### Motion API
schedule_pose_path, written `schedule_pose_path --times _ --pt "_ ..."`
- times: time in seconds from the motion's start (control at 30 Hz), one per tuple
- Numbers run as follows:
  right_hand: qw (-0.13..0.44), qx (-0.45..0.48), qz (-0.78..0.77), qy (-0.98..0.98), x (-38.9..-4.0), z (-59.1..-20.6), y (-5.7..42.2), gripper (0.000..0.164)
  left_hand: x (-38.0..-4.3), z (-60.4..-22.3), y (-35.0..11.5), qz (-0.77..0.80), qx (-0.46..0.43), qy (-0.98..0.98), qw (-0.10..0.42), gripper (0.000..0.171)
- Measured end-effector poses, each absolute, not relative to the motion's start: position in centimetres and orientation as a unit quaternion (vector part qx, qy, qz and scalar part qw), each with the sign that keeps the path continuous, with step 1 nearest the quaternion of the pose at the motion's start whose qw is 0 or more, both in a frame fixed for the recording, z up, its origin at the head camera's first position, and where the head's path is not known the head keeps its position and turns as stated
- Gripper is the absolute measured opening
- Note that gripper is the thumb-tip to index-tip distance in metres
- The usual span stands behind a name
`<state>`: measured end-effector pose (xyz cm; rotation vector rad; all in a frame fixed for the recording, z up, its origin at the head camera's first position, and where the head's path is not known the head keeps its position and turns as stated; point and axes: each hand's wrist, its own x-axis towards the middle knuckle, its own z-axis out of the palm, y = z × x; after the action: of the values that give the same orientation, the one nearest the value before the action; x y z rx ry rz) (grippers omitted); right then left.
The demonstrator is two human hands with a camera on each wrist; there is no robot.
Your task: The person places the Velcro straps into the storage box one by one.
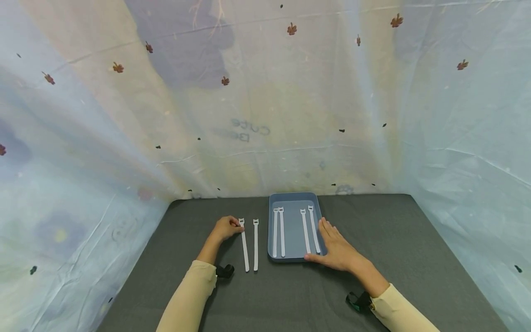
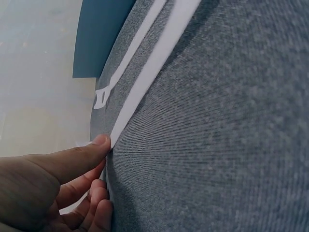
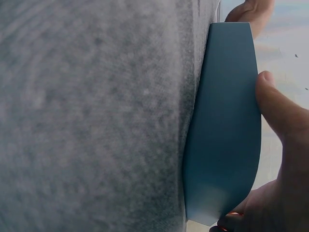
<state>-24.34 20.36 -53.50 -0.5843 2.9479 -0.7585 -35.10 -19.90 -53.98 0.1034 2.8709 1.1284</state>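
Observation:
With thumb and fingers my left hand (image 1: 226, 227) pinches the upper part of a white cable strap (image 1: 245, 253) that lies on the dark cloth. In the left wrist view the strap (image 2: 145, 79) runs up from the thumb tip, and its slotted head is hidden. Just right of it lies a second white strap (image 1: 255, 249), untouched. My right hand (image 1: 338, 252) rests against the near right corner of a blue-grey tray (image 1: 293, 230), fingers straight along its right side, thumb at the near rim. Inside the tray, two straps (image 1: 282, 233) lie left and two straps (image 1: 305, 233) right.
A dark grey cloth (image 1: 398, 258) covers the table. Behind it and at both sides hangs a pale patterned curtain (image 1: 265, 101), close to the tray's far edge. Black bands (image 1: 225, 271) sit at both wrists.

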Motion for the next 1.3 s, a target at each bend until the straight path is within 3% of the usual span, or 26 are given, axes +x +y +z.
schedule_pose_path --times 0.57,1.3 --pt "0.021 -0.191 -0.248 0.950 -24.3 -53.6 20.4 0.129 -34.9 -54.7 -20.4 0.371 0.035 0.927 0.030 0.018" --pt "0.023 -0.187 -0.247 0.951 -24.4 -53.8 20.5 0.130 -33.9 -52.8 -20.7 0.471 0.048 0.879 0.051 0.015"
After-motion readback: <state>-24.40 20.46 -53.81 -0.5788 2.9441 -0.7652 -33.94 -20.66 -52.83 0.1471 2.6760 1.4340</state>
